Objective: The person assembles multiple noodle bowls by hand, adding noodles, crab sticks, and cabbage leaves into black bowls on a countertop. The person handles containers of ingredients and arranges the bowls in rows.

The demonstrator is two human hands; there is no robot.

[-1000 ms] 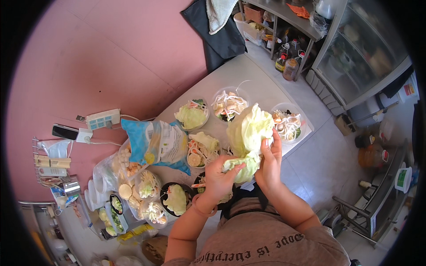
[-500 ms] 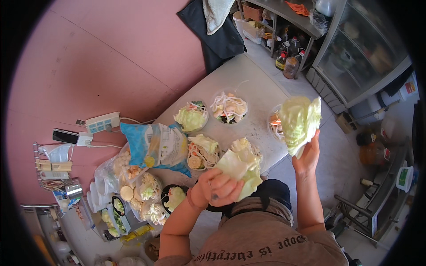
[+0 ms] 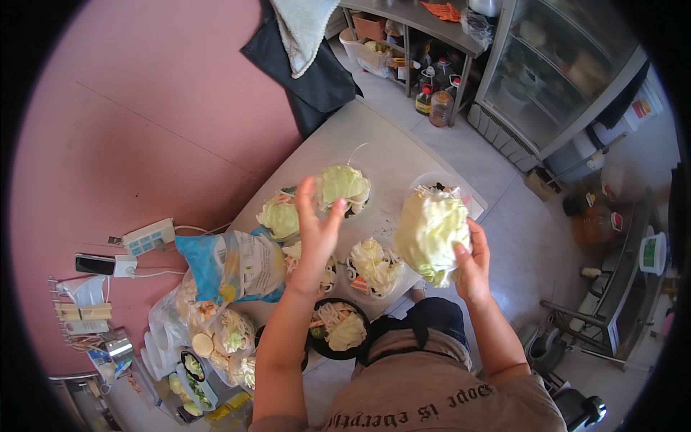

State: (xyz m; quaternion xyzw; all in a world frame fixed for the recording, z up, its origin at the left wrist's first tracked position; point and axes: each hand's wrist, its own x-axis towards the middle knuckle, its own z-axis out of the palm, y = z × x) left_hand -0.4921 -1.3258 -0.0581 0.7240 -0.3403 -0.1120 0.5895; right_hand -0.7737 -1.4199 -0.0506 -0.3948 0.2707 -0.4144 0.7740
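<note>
My right hand [image 3: 473, 266] grips a thick pale-green piece of cabbage [image 3: 432, 236], held over the right edge of the table. My left hand [image 3: 320, 225] is empty, its fingers apart, close to a clear bowl whose top carries a cabbage leaf [image 3: 342, 184]. Left of it another bowl holds a similar leaf [image 3: 278, 217]. Cabbage pieces [image 3: 376, 263] fill a nearer clear bowl. Close to my body, a black bowl [image 3: 317, 348] contains pale strips and cabbage. One more bowl [image 3: 416, 181] is partly covered by the held cabbage, and another is partly behind my left forearm.
A blue and white plastic bag [image 3: 248, 263] lies at the table's left beside bags of food pieces. Along the pink wall are a power strip [image 3: 149, 236] and a phone [image 3: 95, 264]. Bottles [image 3: 440, 108] stand under a metal table; a glass-door fridge [image 3: 547, 79] is at far right.
The leaf my left hand held is gone from it; a leaf now tops the far bowl. That hand moved away from my body and opened. The right-hand cabbage shifted left and nearer.
</note>
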